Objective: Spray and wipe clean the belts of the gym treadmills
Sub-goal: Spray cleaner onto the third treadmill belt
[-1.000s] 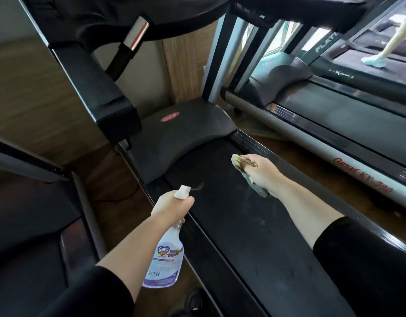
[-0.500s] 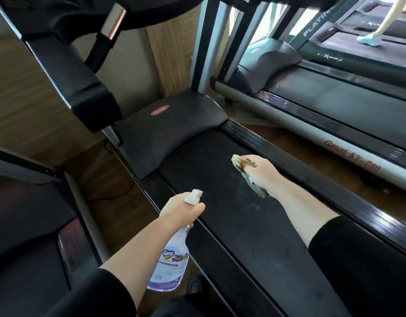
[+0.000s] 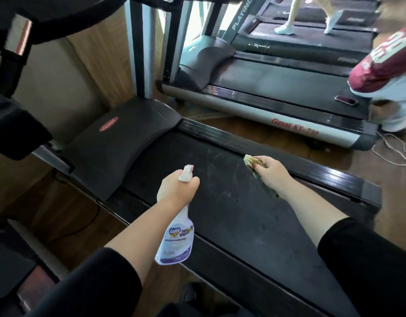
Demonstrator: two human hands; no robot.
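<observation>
Belt (image 3: 222,202): dark, running diagonally through the middle of the view, from the motor cover (image 3: 119,143) at upper left toward lower right. Faint pale streaks and specks are showing on its surface between the two hands.

Spray bottle (image 3: 176,241): white with a purple label, hanging below the left hand (image 3: 174,191) over the belt's near edge. The hand is gripping the bottle's neck with its fingers curled tight round it; the white nozzle is sticking out above the knuckles, pointing out across the belt.

Cloth (image 3: 250,160): crumpled, yellowish at the tip and darker where it is trailing under the wrist. The right hand (image 3: 274,173) is clutching it in a closed fist, low over the belt's far side, just beside the glossy side rail (image 3: 316,173). Cannot tell whether the cloth is touching the belt.

Surroundings: a second treadmill (image 3: 277,115) is standing parallel across a strip of wooden floor (image 3: 254,126), with a phone (image 3: 345,100) lying on its deck. A person in a maroon jersey (image 3: 385,62) is crouching at its far end. A pale cable (image 3: 394,154) is lying looped on the floor nearby.
</observation>
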